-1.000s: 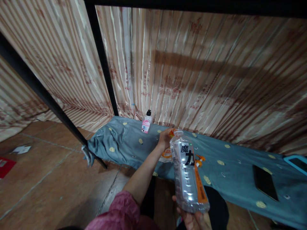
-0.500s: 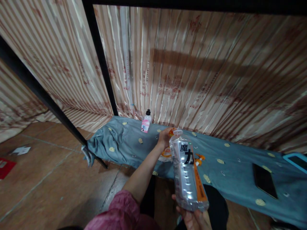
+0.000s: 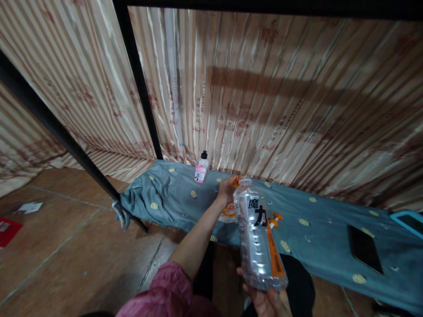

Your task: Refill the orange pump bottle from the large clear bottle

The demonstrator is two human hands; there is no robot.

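A clear plastic bottle (image 3: pixel 257 237) with a black-lettered label and an orange strip stands tilted in front of me, its neck uppermost. My right hand (image 3: pixel 266 301) holds it from below at the base. My left hand (image 3: pixel 227 190) is beside the bottle's neck, its fingers partly hidden behind the bottle, with something orange at the fingertips. An orange and white item (image 3: pixel 275 219) lies on the cloth just behind the bottle, and a clear wrapper with orange print (image 3: pixel 229 211) shows below my left hand.
A small pink-labelled bottle with a black cap (image 3: pixel 201 168) stands on the blue-grey cloth (image 3: pixel 178 189). Toward the right lie a dark phone (image 3: pixel 364 248) and a blue-edged object (image 3: pixel 408 222). Black metal poles (image 3: pixel 140 83) stand before striped curtains. A red item (image 3: pixel 9 231) lies on the floor.
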